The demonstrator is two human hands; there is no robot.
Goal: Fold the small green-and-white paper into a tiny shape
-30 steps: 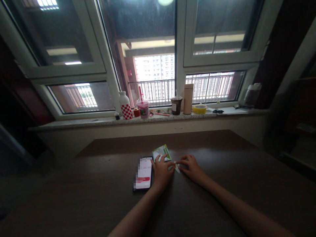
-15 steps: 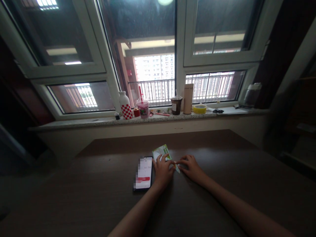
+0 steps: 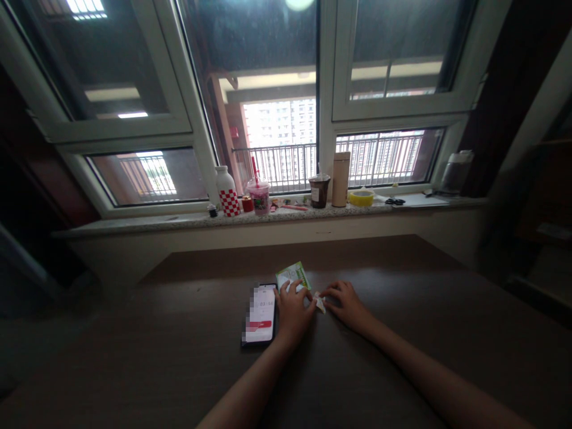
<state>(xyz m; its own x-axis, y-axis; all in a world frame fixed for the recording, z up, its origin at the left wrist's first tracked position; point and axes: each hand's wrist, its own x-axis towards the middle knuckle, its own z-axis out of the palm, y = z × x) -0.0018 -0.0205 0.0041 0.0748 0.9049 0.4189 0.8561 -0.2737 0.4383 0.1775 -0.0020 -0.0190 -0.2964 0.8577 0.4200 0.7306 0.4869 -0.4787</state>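
Note:
A small whitish piece with a bit of yellow [image 3: 320, 302] lies on the brown table between my two hands. My left hand [image 3: 295, 310] rests at its left side, fingers spread, with thumb and index finger near its edge. From the right, my right hand [image 3: 346, 304] has its thumb and index fingertips at the piece's other edge, pinched around it. A green and white packet [image 3: 300, 273] lies flat beyond my left hand, which partly covers it. Left of that hand is a phone [image 3: 263, 316] with a lit screen showing digits and a red button.
Beyond the brown table [image 3: 179, 298], a stone windowsill [image 3: 187, 221] holds a checkered bottle [image 3: 229, 196], a pink drink cup [image 3: 260, 198], a dark drink cup [image 3: 319, 192], a tan flask [image 3: 341, 179], yellow tape [image 3: 361, 198] and black scissors [image 3: 395, 202].
My left thumb and index finger have shifted slightly left from the small piece, and more of it shows. My right hand has hardly moved.

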